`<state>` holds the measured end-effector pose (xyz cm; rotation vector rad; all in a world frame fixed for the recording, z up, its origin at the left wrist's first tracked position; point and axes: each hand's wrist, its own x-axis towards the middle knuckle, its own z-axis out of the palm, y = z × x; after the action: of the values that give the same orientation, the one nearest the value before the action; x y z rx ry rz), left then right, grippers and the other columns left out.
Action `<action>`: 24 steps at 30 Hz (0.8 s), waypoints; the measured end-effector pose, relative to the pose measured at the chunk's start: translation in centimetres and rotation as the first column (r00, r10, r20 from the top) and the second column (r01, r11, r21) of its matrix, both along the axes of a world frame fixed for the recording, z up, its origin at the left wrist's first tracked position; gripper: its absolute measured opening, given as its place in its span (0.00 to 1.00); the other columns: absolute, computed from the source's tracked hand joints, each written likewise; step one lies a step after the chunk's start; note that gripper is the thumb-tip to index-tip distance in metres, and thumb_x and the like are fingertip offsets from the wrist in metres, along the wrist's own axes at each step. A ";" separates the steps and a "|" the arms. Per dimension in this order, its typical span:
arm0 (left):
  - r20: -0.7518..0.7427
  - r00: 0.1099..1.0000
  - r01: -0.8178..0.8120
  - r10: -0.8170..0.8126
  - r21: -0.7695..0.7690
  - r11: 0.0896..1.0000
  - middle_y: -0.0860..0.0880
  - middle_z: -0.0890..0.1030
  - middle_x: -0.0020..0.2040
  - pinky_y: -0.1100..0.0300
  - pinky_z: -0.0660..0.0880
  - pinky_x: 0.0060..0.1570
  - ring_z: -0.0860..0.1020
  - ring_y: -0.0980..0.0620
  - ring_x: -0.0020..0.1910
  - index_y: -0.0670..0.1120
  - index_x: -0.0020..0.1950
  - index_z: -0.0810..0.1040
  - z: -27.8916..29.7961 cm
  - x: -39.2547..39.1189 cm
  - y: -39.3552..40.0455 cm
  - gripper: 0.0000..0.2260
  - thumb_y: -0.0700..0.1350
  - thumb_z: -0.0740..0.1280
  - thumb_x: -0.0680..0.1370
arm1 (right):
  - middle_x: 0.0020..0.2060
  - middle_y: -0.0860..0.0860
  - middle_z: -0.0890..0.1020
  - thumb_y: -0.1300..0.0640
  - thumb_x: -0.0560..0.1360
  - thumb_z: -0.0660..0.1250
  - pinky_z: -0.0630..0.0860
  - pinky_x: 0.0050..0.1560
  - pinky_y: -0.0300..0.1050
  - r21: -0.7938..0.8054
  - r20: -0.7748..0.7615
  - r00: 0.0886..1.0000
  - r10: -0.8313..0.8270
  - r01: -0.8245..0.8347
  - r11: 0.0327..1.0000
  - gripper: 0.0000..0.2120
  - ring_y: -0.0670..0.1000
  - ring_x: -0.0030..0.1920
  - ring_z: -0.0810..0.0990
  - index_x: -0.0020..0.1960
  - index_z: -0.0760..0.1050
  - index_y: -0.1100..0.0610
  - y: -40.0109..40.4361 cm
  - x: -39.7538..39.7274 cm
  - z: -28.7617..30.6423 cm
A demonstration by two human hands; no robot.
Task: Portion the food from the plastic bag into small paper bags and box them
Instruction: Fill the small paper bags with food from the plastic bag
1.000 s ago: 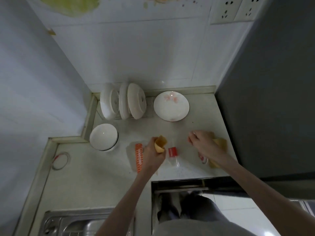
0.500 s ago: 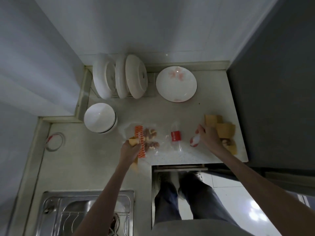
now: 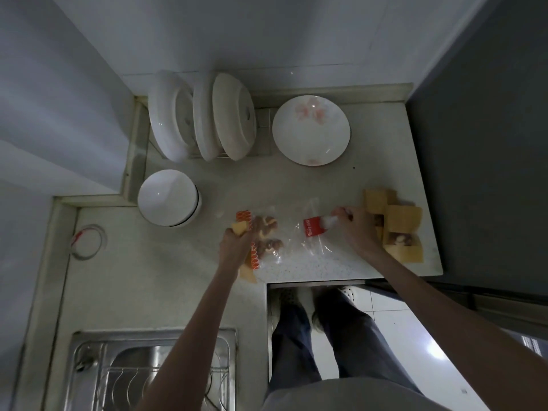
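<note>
Clear plastic bag (image 3: 284, 238) with an orange patterned strip at one end and a red label (image 3: 313, 227) at the other lies flat on the pale speckled countertop (image 3: 311, 265), near its front edge, its long axis running left to right. Brown and pale pieces of food (image 3: 265, 232) sit bunched in its left part, beside the orange strip.

The left hand (image 3: 235, 247) has its fingers curled around a small tan paper bag (image 3: 240, 227), holding it just over the bag's left end; a tan flap shows below the wrist. The right hand (image 3: 357, 229) pinches the bag's right end beside the red label, fingers bent, thumb and fingertips closed on the plastic.

Just right of that hand lies a cluster of tan paper bags (image 3: 398, 223), partly overlapping, reaching toward the dark grey appliance side (image 3: 480, 161) that bounds the counter on the right. Behind the work spot stand a white floral plate (image 3: 311, 134) lying flat, white dishes upright in a rack (image 3: 207, 117), and stacked white bowls (image 3: 169, 197). Bare counter stretches between the plate and the plastic bag. A steel sink (image 3: 118, 372) sits at lower left, a roll of tape (image 3: 87, 241) near the left wall.
</note>
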<state>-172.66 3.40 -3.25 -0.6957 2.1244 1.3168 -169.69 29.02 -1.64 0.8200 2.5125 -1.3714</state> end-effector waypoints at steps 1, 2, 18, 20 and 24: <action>0.006 0.999 -0.045 0.045 0.037 0.998 0.42 0.82 0.52 0.47 0.78 0.55 0.81 0.42 0.51 0.41 0.58 0.78 -0.2 0.1 0.2 0.23 0.51 0.69 0.68 | 0.37 0.62 0.81 0.56 0.79 0.60 0.66 0.36 0.43 -0.016 0.028 1.000 0.007 -0.006 1.000 0.16 0.59 0.37 0.78 0.45 0.79 0.68 -0.1 0.0 -0.2; 0.014 0.996 -0.088 0.088 0.083 0.993 0.42 0.82 0.49 0.50 0.78 0.52 0.81 0.43 0.49 0.40 0.57 0.79 -0.4 0.2 0.4 0.19 0.48 0.69 0.69 | 0.34 0.60 0.80 0.56 0.79 0.60 0.67 0.36 0.43 -0.031 0.058 0.998 0.017 -0.015 0.999 0.16 0.56 0.35 0.77 0.44 0.80 0.66 -0.2 0.0 -0.3; -0.254 0.966 0.035 0.041 0.286 0.958 0.41 0.77 0.42 0.55 0.74 0.41 0.76 0.46 0.40 0.33 0.53 0.73 -1.0 1.0 0.3 0.08 0.32 0.65 0.75 | 0.27 0.50 0.76 0.57 0.79 0.63 0.67 0.27 0.30 -0.050 0.024 0.994 0.103 -0.102 0.994 0.15 0.45 0.26 0.72 0.36 0.78 0.60 0.7 1.1 0.5; -0.252 0.966 0.035 0.050 0.320 0.947 0.40 0.77 0.44 0.54 0.74 0.42 0.77 0.45 0.42 0.34 0.54 0.73 -1.3 1.1 0.4 0.08 0.33 0.66 0.75 | 0.28 0.52 0.77 0.58 0.79 0.62 0.68 0.28 0.30 -0.088 0.050 0.991 0.127 -0.123 0.989 0.15 0.48 0.28 0.73 0.37 0.77 0.65 0.6 1.0 0.1; -0.274 0.960 0.058 0.061 0.408 0.911 0.44 0.82 0.47 0.58 0.78 0.46 0.80 0.48 0.46 0.39 0.56 0.77 -1.2 1.0 0.2 0.13 0.41 0.67 0.72 | 0.32 0.58 0.76 0.56 0.79 0.61 0.69 0.35 0.41 -0.163 0.061 0.983 0.173 -0.161 0.973 0.18 0.51 0.32 0.72 0.40 0.75 0.70 0.5 0.5 -0.1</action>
<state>-171.66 3.62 -4.42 -0.3459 1.9463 1.8855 -169.21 29.53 -1.76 0.6027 2.3216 -1.4329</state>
